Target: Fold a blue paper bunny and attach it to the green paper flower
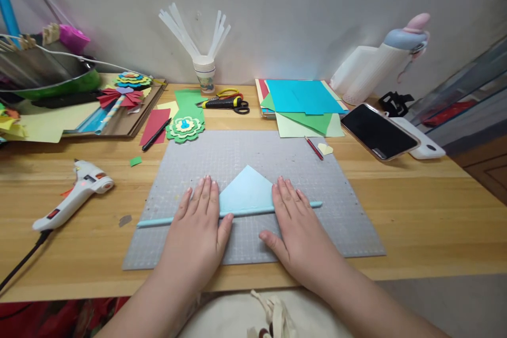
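Note:
A sheet of light blue paper (247, 190) lies on the grey cutting mat (253, 248). Its near part is rolled into a thin tube that sticks out on both sides, and its far part is a flat triangle pointing away from me. My left hand (200, 222) rests flat over the left part of the roll, fingers stretched forward. Over the right part lies my right hand (295, 222), also flat, its thumb spread out toward the middle. Both palms hide stretches of the tube beneath them.
A glue gun (75, 195) lies on the left. Behind the mat are a layered green paper flower (185, 125), a black pen (156, 134), a utility knife (222, 103) and a cup of white sticks (205, 74). Coloured paper (301, 97), a red pencil (314, 148) and a phone (380, 131) lie to the right.

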